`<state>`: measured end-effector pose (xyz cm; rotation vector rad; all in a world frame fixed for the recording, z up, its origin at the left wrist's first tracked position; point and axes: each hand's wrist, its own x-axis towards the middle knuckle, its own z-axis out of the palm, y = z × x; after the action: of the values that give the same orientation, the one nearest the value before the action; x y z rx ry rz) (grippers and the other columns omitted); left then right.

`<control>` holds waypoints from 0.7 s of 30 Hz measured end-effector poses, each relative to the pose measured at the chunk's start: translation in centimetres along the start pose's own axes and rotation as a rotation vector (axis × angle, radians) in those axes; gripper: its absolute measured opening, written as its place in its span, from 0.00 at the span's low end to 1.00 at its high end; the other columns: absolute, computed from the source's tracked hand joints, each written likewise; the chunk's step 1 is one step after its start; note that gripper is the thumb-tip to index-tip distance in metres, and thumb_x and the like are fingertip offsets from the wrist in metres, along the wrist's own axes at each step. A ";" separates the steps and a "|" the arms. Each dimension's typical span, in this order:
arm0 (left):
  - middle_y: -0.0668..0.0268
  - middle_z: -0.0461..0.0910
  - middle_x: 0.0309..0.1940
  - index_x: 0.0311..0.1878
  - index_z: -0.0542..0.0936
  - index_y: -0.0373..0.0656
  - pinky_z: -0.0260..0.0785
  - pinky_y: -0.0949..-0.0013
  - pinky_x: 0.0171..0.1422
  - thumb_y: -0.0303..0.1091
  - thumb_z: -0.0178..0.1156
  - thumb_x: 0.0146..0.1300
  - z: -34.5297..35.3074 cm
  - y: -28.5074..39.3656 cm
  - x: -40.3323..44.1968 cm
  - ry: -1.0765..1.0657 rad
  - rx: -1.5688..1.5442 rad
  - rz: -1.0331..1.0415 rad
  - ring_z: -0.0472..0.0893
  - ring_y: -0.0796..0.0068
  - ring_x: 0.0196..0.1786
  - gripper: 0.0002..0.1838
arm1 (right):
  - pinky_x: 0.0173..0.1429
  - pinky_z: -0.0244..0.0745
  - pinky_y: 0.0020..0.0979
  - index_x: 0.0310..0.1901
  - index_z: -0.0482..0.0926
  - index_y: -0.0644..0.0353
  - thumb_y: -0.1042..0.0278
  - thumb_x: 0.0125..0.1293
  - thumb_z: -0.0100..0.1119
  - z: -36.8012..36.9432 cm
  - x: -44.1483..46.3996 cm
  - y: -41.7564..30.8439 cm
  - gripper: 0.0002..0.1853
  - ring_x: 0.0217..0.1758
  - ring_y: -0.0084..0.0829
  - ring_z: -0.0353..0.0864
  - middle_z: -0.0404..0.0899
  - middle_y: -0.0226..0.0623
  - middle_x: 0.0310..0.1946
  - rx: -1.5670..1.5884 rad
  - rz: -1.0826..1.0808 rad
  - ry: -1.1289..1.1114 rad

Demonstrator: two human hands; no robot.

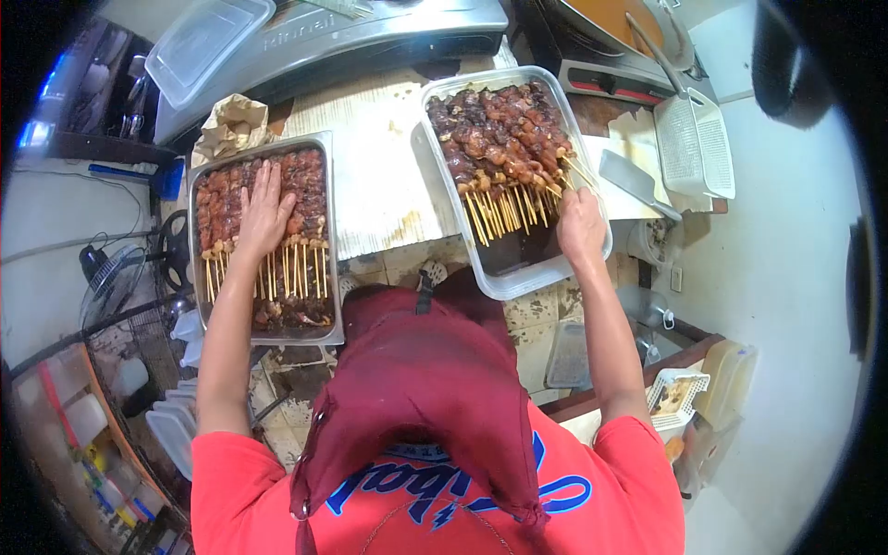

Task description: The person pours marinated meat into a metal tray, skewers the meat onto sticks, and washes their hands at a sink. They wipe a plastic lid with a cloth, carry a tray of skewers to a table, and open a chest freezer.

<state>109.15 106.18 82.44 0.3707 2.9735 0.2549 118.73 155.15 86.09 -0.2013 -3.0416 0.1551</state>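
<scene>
Meat skewers (499, 139) lie packed in two containers in front of you, one near each hand. Largest of the things around them is the silver stove (370, 37) along the far side, with a frosted plastic lid (205, 46) resting on its left end. Beyond the right-hand container, a wide pan (601, 23) holds orange-brown liquid. Nearer you, the translucent plastic tub (504, 285) sits to the right, its meat piled toward the far end and bare sticks pointing toward you over dark liquid. On the left, the metal tray (296, 339) holds tightly lined rows, with loose dark pieces at its near end. A white perforated basket (684, 143) stands right of the tub; crumpled brown paper (231, 125) touches the tray's far edge. Your left hand (266, 211) is open, palm down, fingers extended and nearly together, flat on the tray's meat, grasping nothing. Your right hand (581, 225) is curled closed at the tub's right side around pale sticks (580, 174); you cannot tell how many it holds.
</scene>
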 end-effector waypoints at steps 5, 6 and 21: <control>0.47 0.61 0.64 0.64 0.61 0.36 0.51 0.52 0.70 0.43 0.50 0.65 -1.6 1.4 -1.0 0.261 -0.266 0.082 0.61 0.53 0.67 0.29 | 0.40 0.69 0.42 0.30 0.77 0.61 0.73 0.56 0.53 -2.5 -1.7 -1.0 0.04 0.36 0.47 0.74 0.72 0.45 0.30 0.176 0.100 0.081; 0.49 0.70 0.57 0.59 0.68 0.35 0.61 0.56 0.65 0.41 0.50 0.65 -2.9 3.0 -2.0 0.229 -0.375 0.004 0.70 0.54 0.60 0.24 | 0.40 0.70 0.41 0.34 0.79 0.61 0.74 0.57 0.55 -3.4 -2.5 -1.5 0.05 0.36 0.48 0.75 0.73 0.45 0.31 0.203 0.080 0.061; 0.74 0.74 0.24 0.35 0.77 0.39 0.63 0.81 0.24 0.35 0.60 0.62 -3.0 3.4 -13.4 -0.399 -1.394 -0.227 0.71 0.89 0.24 0.08 | 0.40 0.69 0.22 0.44 0.78 0.71 0.72 0.63 0.57 2.1 -8.6 -34.9 0.11 0.36 0.20 0.74 0.80 0.34 0.36 1.740 0.647 -0.517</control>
<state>122.38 105.58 87.51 -0.0998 1.7889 1.7408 122.59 119.38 87.00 -0.9381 -1.8306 2.7830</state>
